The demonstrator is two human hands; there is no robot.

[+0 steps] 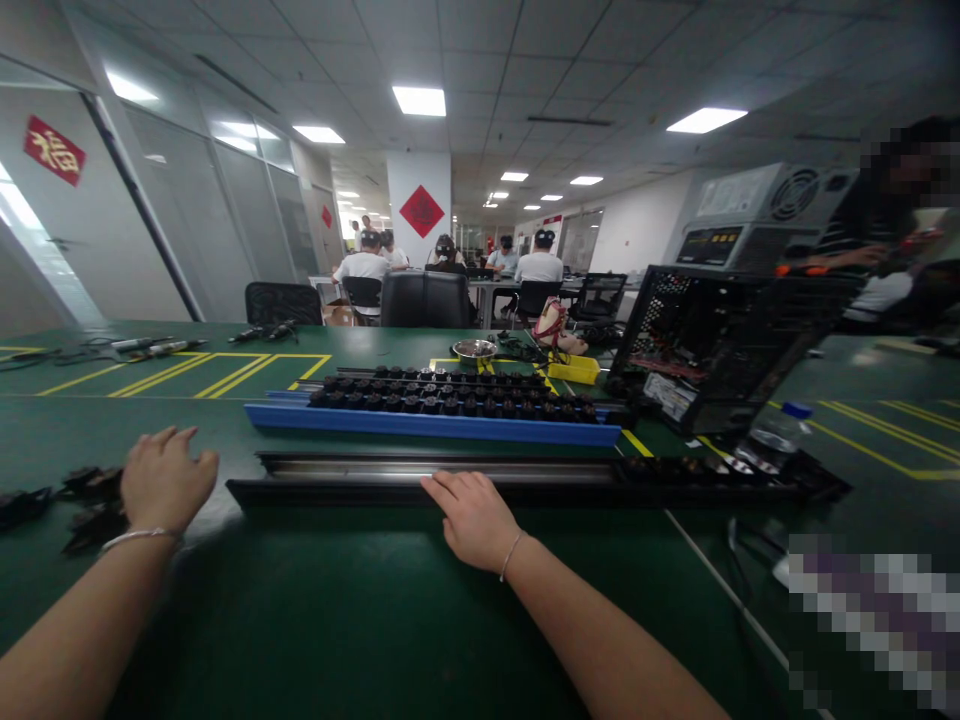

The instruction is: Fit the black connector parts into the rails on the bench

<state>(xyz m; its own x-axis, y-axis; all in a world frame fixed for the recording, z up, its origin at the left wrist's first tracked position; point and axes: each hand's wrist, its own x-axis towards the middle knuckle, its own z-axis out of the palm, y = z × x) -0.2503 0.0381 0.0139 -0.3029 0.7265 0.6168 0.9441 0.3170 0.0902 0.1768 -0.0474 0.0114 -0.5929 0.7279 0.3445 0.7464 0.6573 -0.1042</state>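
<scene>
A long black channel-shaped rail (337, 490) lies crosswise on the green table, its inside bare metal toward the left. Several small black parts (675, 470) sit in its right end. My right hand (480, 515) is closed on the near wall of this rail, fingers over the rim. To the left of the rail, my left hand (166, 482) is raised with fingers apart and nothing visible in it. Small black parts (94, 510) lie in a loose group beside and partly behind my left wrist.
Blue rails (435, 424) filled with rows of black parts lie behind the black rail. Farther back are a metal bowl (474, 349) and a yellow tray (574, 369). An open computer case (705, 340) and a bottle (780, 430) stand at right. Another person (855, 240) is beyond.
</scene>
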